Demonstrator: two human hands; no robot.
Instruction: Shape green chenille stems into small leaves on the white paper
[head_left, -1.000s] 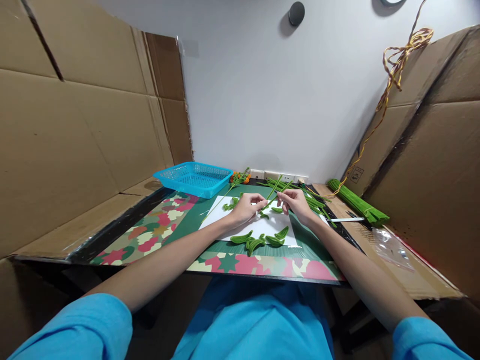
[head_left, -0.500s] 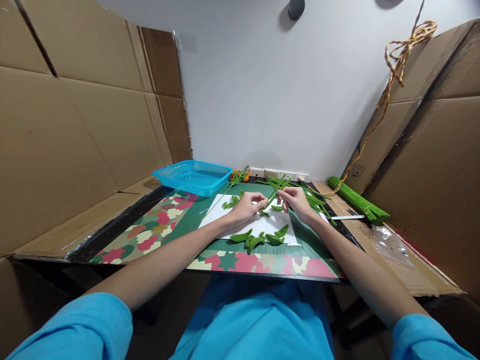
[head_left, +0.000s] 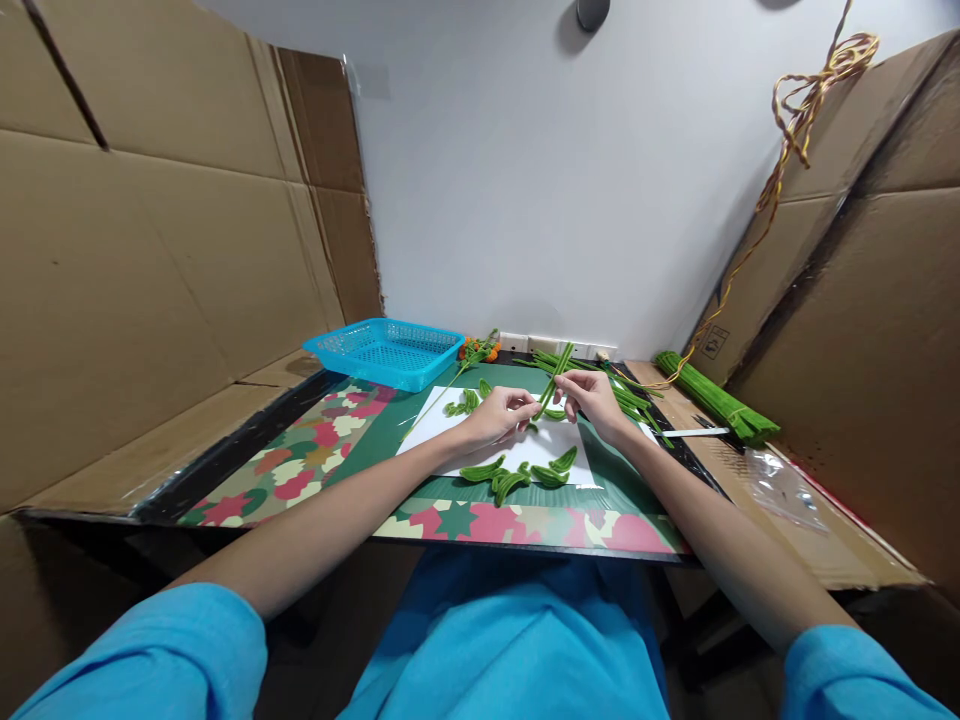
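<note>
Between my hands, above a white sheet of paper [head_left: 427, 425], a few green pipe cleaners [head_left: 553, 385] stand at a slant. My left hand [head_left: 501, 415] pinches them near the lower end, and the fingers of my right hand [head_left: 589, 397] close on them higher up. Closer to me, several green leaf shapes bent from pipe cleaner [head_left: 510, 484] lie along the paper's near edge. More leaf shapes [head_left: 463, 403] rest beyond my left hand. Straight green pipe cleaners [head_left: 630, 402] lie loose behind and beside my right hand.
A blue plastic basket [head_left: 386, 355] stands at the back left, beside an orange flower with a green stem [head_left: 480, 350]. To the right are a thick bundle of green pipe cleaners [head_left: 712, 398], a white strip-like tool [head_left: 694, 433] and a clear plastic bag [head_left: 784, 488]. Cardboard walls [head_left: 180, 230] flank the table.
The held pipe cleaners have tilted a little more upright, their tops slightly higher. Both hands stay in nearly the same place, still pinching.
</note>
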